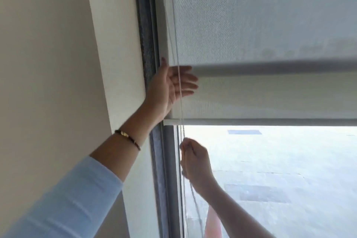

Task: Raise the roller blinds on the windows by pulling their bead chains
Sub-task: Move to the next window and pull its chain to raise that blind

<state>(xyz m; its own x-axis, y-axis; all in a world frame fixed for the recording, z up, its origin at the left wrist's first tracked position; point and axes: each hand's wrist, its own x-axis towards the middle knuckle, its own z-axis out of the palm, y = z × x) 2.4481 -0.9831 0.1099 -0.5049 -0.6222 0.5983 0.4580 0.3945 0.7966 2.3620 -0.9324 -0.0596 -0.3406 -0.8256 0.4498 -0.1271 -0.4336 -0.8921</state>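
A pale grey roller blind (260, 15) covers the upper window, and a second blind layer (270, 98) hangs behind it with its bottom bar (270, 121) lower down. The white bead chain (176, 44) runs down the blind's left edge. My left hand (170, 87) is raised beside the chain at the front blind's bottom bar (270, 68), palm open, fingers spread, the chain crossing in front of them. Below, my right hand (195, 160) is shut on the bead chain, pinching it at the top of the fist.
A cream wall (48, 63) and the dark window frame (146, 44) stand to the left. Bare glass (280, 170) below the blinds shows a paved area outside. A bracelet (128, 138) sits on my left wrist above a light blue sleeve (67, 199).
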